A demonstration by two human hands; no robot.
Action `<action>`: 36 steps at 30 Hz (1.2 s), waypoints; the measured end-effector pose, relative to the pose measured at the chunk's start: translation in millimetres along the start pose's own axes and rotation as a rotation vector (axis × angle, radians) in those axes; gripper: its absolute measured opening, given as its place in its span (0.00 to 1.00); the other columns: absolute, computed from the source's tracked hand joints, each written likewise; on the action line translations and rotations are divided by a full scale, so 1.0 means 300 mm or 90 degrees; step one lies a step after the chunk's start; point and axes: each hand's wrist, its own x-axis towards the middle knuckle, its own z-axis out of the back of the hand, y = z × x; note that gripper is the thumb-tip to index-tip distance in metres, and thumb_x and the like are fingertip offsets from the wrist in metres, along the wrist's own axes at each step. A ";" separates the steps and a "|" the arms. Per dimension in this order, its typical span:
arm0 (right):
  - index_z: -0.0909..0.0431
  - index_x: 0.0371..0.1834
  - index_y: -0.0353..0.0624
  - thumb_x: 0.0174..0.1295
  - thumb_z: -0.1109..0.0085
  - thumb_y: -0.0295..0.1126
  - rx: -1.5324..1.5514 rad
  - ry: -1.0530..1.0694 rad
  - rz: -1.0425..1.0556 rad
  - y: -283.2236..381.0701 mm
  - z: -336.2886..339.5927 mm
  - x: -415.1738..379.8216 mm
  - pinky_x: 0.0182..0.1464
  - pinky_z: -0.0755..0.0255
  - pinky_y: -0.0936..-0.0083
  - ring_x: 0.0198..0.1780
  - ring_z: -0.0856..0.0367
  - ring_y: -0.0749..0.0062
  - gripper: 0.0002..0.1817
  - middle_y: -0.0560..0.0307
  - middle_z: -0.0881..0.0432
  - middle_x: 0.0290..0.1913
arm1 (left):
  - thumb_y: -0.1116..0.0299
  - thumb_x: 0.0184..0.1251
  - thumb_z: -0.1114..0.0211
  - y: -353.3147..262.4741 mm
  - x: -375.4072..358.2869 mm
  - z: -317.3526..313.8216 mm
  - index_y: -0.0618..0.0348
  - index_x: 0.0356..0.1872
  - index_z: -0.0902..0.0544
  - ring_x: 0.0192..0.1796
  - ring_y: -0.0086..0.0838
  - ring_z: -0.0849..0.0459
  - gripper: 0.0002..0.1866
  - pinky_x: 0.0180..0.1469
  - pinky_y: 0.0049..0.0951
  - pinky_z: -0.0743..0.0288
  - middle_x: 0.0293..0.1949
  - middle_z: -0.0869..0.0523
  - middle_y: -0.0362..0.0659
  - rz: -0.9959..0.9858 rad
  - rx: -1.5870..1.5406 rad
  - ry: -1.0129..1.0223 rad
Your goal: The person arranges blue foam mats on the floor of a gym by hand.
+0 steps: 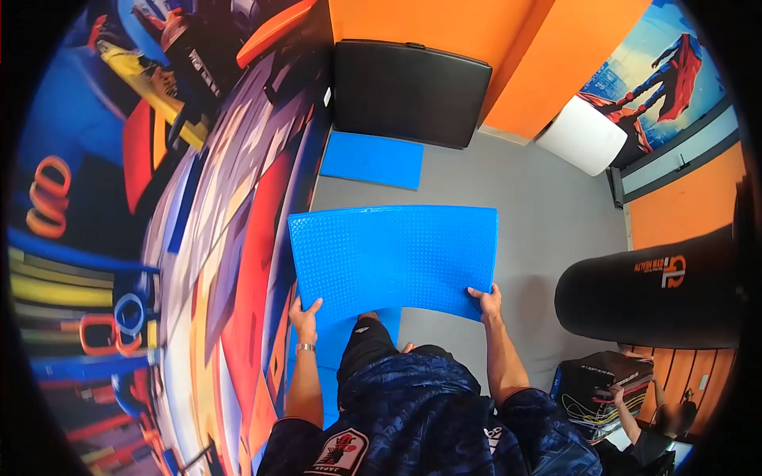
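A blue textured exercise mat is stretched out in front of my body, raised above the floor and sagging a little along its near edge. My left hand grips its near left corner, thumb on top. At the near right corner, my right hand holds the mat the same way, fingers hidden underneath. Another blue mat lies flat on the floor beyond it, by the wall. More blue matting shows under and beside my legs, partly covered by the held mat.
A black folded case or pad leans on the orange wall ahead. To the right are a white roll, a large black punching bag and a black box. Another person is near the box. A painted wall runs along my left.
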 end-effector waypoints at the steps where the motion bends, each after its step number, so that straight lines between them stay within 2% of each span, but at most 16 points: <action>1: 0.29 0.54 0.39 0.44 0.25 0.20 -0.003 -0.010 0.000 0.024 -0.053 0.024 0.49 0.22 0.62 0.45 0.18 0.61 0.31 0.50 0.18 0.45 | 0.82 0.54 0.29 -0.032 0.082 -0.011 0.66 0.51 0.18 0.43 0.25 0.17 0.21 0.49 0.26 0.24 0.44 0.14 0.42 0.005 0.005 0.006; 4: 0.29 0.54 0.38 0.44 0.25 0.20 -0.006 -0.030 0.005 0.140 -0.238 0.109 0.50 0.23 0.63 0.44 0.19 0.61 0.32 0.50 0.18 0.45 | 0.81 0.56 0.31 -0.133 0.326 -0.057 0.65 0.51 0.18 0.43 0.24 0.17 0.19 0.49 0.25 0.24 0.45 0.14 0.43 0.028 0.058 0.014; 10: 0.29 0.54 0.36 0.48 0.28 0.21 0.030 -0.022 0.008 0.298 -0.497 0.277 0.51 0.24 0.62 0.45 0.19 0.63 0.29 0.50 0.18 0.45 | 0.79 0.55 0.28 -0.289 0.758 -0.154 0.66 0.50 0.18 0.40 0.23 0.19 0.19 0.45 0.24 0.25 0.41 0.14 0.41 0.023 0.084 0.041; 14: 0.27 0.52 0.36 0.52 0.31 0.25 -0.019 -0.047 0.022 0.394 -0.609 0.406 0.49 0.26 0.66 0.43 0.20 0.65 0.24 0.51 0.18 0.44 | 0.79 0.59 0.35 -0.325 0.984 -0.246 0.64 0.50 0.18 0.40 0.23 0.19 0.16 0.45 0.24 0.27 0.41 0.14 0.39 0.022 0.105 0.094; 15: 0.25 0.50 0.36 0.53 0.31 0.28 -0.018 -0.052 0.018 0.400 -0.630 0.455 0.48 0.26 0.69 0.42 0.21 0.67 0.21 0.52 0.17 0.43 | 0.78 0.59 0.39 -0.350 1.022 -0.286 0.64 0.50 0.18 0.37 0.21 0.21 0.17 0.42 0.23 0.29 0.39 0.16 0.37 0.018 0.105 0.106; 17: 0.25 0.51 0.36 0.53 0.31 0.28 -0.006 -0.058 0.002 0.416 -0.671 0.560 0.48 0.26 0.69 0.42 0.21 0.67 0.22 0.52 0.17 0.42 | 0.78 0.57 0.41 -0.372 1.113 -0.353 0.64 0.50 0.18 0.36 0.20 0.23 0.17 0.40 0.23 0.30 0.37 0.17 0.36 0.040 0.133 0.129; 18: 0.25 0.51 0.36 0.53 0.31 0.28 0.000 -0.060 -0.006 0.422 -0.691 0.610 0.47 0.26 0.68 0.42 0.21 0.67 0.22 0.52 0.17 0.42 | 0.78 0.57 0.41 -0.371 1.157 -0.382 0.64 0.50 0.18 0.35 0.20 0.24 0.18 0.39 0.23 0.30 0.36 0.18 0.36 0.050 0.146 0.139; 19: 0.26 0.51 0.36 0.53 0.31 0.27 0.005 -0.067 -0.018 0.430 -0.717 0.661 0.47 0.26 0.69 0.42 0.21 0.67 0.22 0.52 0.17 0.42 | 0.79 0.55 0.42 -0.354 1.208 -0.417 0.65 0.55 0.20 0.31 0.17 0.28 0.22 0.32 0.22 0.33 0.33 0.20 0.33 0.047 0.121 0.137; 27: 0.25 0.51 0.36 0.55 0.32 0.29 -0.014 -0.106 -0.079 0.594 -0.902 0.963 0.47 0.25 0.68 0.42 0.20 0.67 0.21 0.51 0.17 0.42 | 0.77 0.55 0.40 -0.385 1.535 -0.690 0.62 0.53 0.18 0.31 0.19 0.27 0.21 0.33 0.23 0.32 0.32 0.20 0.33 0.036 0.230 0.135; 30: 0.25 0.53 0.36 0.55 0.32 0.29 -0.007 -0.083 -0.080 0.591 -0.951 1.074 0.47 0.25 0.68 0.42 0.20 0.67 0.22 0.51 0.18 0.42 | 0.76 0.55 0.40 -0.374 1.667 -0.744 0.62 0.50 0.18 0.31 0.19 0.26 0.18 0.33 0.24 0.31 0.32 0.19 0.34 0.088 0.261 0.110; 33: 0.26 0.55 0.37 0.55 0.32 0.29 -0.039 -0.077 -0.099 0.627 -0.998 1.141 0.47 0.26 0.69 0.42 0.20 0.67 0.23 0.52 0.18 0.42 | 0.75 0.55 0.39 -0.316 1.807 -0.775 0.61 0.46 0.17 0.31 0.20 0.24 0.15 0.34 0.26 0.29 0.31 0.18 0.35 0.073 0.333 0.110; 34: 0.25 0.55 0.36 0.55 0.32 0.29 -0.064 -0.086 -0.108 0.640 -1.021 1.166 0.47 0.26 0.69 0.42 0.21 0.68 0.23 0.52 0.18 0.42 | 0.75 0.54 0.38 -0.270 1.859 -0.782 0.60 0.42 0.17 0.32 0.24 0.22 0.13 0.36 0.29 0.27 0.31 0.17 0.38 0.038 0.335 0.107; 36: 0.25 0.54 0.36 0.55 0.31 0.29 -0.111 -0.105 -0.129 0.644 -1.062 1.228 0.48 0.26 0.71 0.43 0.21 0.69 0.24 0.52 0.18 0.42 | 0.75 0.52 0.36 -0.180 1.951 -0.802 0.60 0.41 0.17 0.32 0.27 0.21 0.13 0.38 0.31 0.26 0.31 0.16 0.39 0.003 0.507 0.060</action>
